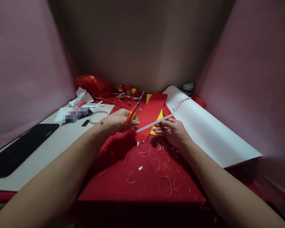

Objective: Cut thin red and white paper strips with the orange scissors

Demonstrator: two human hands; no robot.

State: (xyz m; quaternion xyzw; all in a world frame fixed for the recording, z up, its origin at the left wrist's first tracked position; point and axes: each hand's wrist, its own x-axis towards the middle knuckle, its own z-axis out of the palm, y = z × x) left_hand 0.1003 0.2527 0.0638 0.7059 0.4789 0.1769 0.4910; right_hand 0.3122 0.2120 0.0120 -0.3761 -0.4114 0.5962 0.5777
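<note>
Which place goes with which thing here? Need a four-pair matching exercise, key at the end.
Things
1. Scissors
2. White strip
3. Flat black object
4. Red ridged sheet

Places
A. On the pale board
B. In the right hand
C. Overlapping a yellow sheet
D. In the left hand

Pairs: 1-D, 2-B, 3-A, 4-C

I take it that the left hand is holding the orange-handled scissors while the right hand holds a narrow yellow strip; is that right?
Not quite: the narrow strip in the right hand is white, not yellow, as the head view shows. The left hand is indeed holding the orange-handled scissors.
</note>
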